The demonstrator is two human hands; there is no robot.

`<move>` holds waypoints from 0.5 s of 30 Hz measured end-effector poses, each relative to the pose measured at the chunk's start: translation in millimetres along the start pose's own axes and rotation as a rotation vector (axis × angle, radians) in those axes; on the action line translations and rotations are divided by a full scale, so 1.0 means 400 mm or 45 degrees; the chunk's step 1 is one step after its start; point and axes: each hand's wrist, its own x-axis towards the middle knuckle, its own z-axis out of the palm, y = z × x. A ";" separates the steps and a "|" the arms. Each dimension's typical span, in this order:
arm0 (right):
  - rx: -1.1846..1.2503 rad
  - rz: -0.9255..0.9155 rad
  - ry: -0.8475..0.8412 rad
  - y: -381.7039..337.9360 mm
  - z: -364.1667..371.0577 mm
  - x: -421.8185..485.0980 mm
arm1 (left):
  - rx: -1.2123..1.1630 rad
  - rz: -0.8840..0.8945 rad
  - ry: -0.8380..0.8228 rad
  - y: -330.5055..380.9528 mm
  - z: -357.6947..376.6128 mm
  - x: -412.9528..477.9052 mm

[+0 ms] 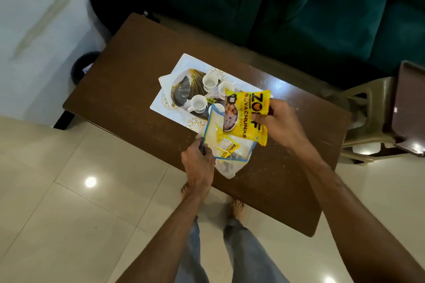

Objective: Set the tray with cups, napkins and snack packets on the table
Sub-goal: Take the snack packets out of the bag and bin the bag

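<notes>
A white tray (169, 109) with gold and black fan patterns lies on the brown wooden table (128, 80). Several white cups (209, 82) stand upright on it. White napkins (163, 82) stick out under the tray's left corner. My right hand (276, 123) holds a yellow snack packet (247, 117) above the tray's near corner. My left hand (199, 163) grips the blue-edged rim of a clear plastic bag (227, 145) at the table's front edge. A second yellow packet (226, 143) lies inside the bag.
A dark green sofa (299, 7) runs behind the table. Beige plastic stools and a dark tray-like board (409, 103) stand at the right. A black bag (112, 0) and a round black object (84, 65) sit at the far left. My bare feet stand on tiled floor.
</notes>
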 end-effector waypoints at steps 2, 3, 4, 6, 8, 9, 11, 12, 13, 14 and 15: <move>0.211 0.047 0.131 0.009 -0.034 0.015 | 0.015 -0.018 0.018 -0.002 0.003 -0.003; 0.283 0.064 0.209 0.019 -0.047 0.026 | 0.019 -0.027 0.029 -0.001 0.002 -0.005; 0.323 0.086 0.277 0.035 -0.057 0.040 | 0.018 -0.017 0.038 -0.004 0.004 -0.004; 0.317 0.143 0.361 0.079 -0.064 0.074 | 0.010 0.015 0.034 -0.013 0.009 -0.002; 0.271 0.217 0.392 0.131 -0.052 0.108 | 0.020 0.006 0.020 -0.012 0.013 -0.001; 0.269 0.262 0.399 0.160 -0.038 0.123 | 0.024 0.002 0.016 -0.010 0.014 -0.001; 0.213 0.362 0.405 0.221 -0.003 0.147 | 0.011 0.002 0.016 -0.009 0.019 -0.001; 0.167 0.404 0.399 0.255 0.017 0.158 | 0.001 0.003 0.020 -0.007 0.020 -0.002; 0.133 0.448 0.387 0.285 0.037 0.165 | -0.009 0.010 0.029 -0.006 0.020 -0.001; 0.108 0.486 0.376 0.313 0.055 0.169 | -0.016 0.015 0.044 -0.008 0.019 0.001; 0.074 0.514 0.367 0.341 0.074 0.173 | -0.023 0.018 0.060 -0.010 0.019 0.004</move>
